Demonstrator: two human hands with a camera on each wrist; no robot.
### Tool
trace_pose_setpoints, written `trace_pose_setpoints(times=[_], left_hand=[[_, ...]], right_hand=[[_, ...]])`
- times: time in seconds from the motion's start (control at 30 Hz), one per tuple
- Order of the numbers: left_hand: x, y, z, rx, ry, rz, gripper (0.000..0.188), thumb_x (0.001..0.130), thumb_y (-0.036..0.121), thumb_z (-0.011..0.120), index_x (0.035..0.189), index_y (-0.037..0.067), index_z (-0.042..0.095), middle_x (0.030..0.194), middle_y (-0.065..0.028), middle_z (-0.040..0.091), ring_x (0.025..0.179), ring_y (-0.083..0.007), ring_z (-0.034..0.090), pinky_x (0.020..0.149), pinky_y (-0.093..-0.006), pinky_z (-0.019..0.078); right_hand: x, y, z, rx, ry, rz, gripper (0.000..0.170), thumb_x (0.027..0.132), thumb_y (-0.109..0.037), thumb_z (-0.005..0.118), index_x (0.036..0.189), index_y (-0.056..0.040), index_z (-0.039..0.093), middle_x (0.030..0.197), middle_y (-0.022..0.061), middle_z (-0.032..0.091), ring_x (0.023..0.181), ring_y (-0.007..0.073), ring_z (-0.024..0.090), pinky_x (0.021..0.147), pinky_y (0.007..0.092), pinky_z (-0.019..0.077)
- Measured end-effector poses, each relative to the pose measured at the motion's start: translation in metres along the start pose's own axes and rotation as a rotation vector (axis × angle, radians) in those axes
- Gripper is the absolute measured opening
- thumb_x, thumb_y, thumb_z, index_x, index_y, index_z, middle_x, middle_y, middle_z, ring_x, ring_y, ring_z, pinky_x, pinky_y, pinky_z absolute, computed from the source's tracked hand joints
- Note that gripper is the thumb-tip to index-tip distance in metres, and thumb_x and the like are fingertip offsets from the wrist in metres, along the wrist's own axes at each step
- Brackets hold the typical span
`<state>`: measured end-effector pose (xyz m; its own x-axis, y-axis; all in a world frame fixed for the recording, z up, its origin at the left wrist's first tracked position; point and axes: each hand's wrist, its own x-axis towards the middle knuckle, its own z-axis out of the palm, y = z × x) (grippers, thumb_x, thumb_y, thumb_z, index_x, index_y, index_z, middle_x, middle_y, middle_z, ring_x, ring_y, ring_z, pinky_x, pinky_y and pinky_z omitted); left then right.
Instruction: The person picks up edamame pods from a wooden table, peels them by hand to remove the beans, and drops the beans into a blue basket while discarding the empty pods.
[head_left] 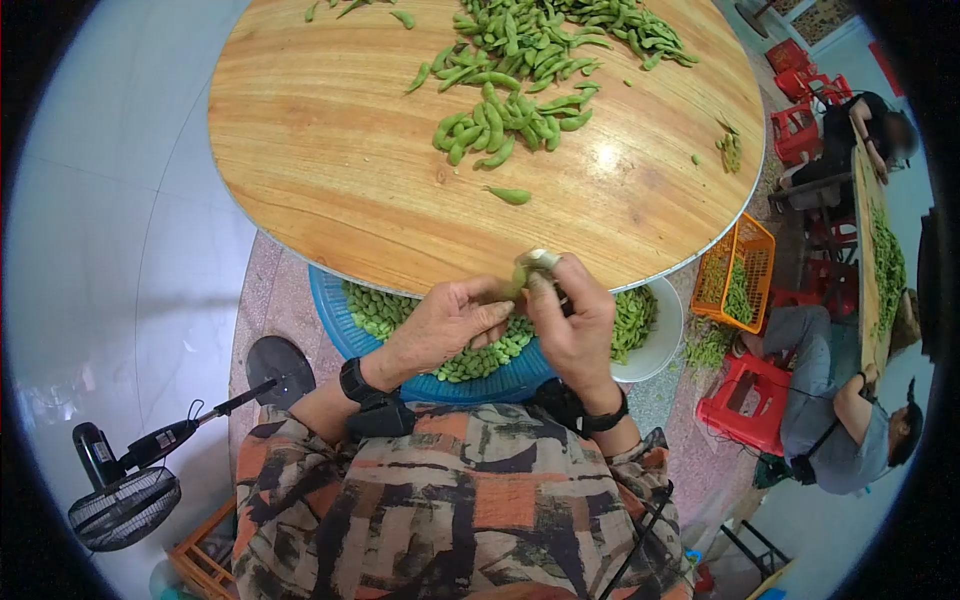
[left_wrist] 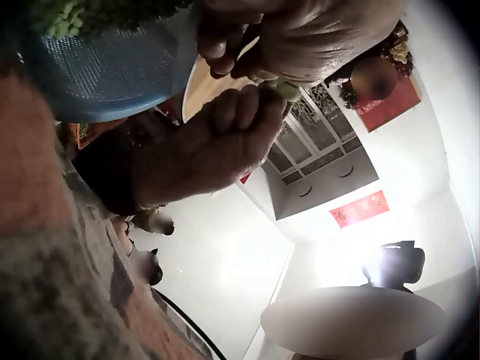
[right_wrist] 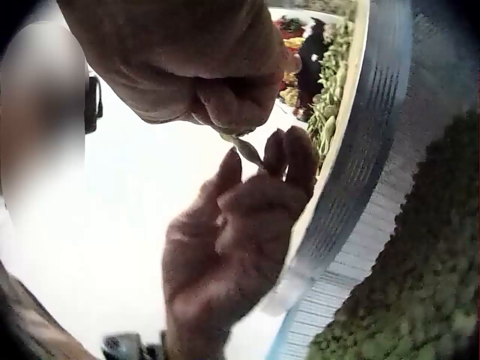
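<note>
Both hands meet just past the near edge of the round wooden table point(head_left: 330, 190). Thumb and fingers of my right hand point(head_left: 572, 325) pinch a green edamame pod point(head_left: 519, 280), and a pale, shiny piece point(head_left: 543, 259) shows at those fingertips. My left hand point(head_left: 440, 325) comes in from the other side with its fingertips at the pod's lower end. In the right wrist view the pod point(right_wrist: 246, 148) spans from the right fingers to between the left thumb and fingers. Below the hands sits a blue basket point(head_left: 330, 325) with shelled green beans point(head_left: 480, 360).
Edamame pods point(head_left: 500, 120) lie heaped across the table, with a single pod point(head_left: 510, 195) nearer me. A white bowl point(head_left: 672, 325) of pods stands to the right, beside an orange crate point(head_left: 745, 245). A fan point(head_left: 125, 505) stands left. Two people sit at another table point(head_left: 870, 270).
</note>
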<state>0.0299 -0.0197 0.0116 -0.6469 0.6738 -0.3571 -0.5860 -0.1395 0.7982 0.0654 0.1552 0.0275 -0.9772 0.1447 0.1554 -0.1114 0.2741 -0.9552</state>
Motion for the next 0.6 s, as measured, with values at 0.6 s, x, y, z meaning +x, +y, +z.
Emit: trace_pose_setpoints(times=[0.6], left_hand=[[0.000,0.008,0.007,0.372,0.244,0.262,0.010,0.097,0.010,0.062,0.094,0.000,0.065,0.080,0.0005,0.061,0.066,-0.0048,0.049,0.058,-0.0199,0.0390]], right_hand=[[0.003,0.012,-0.020,0.639,-0.372,0.516,0.018,0.101,-0.009,0.053,0.109,0.0028,0.065,0.064,-0.0045,0.046,0.053,0.0035,0.040,0.046,0.0211,0.0297]])
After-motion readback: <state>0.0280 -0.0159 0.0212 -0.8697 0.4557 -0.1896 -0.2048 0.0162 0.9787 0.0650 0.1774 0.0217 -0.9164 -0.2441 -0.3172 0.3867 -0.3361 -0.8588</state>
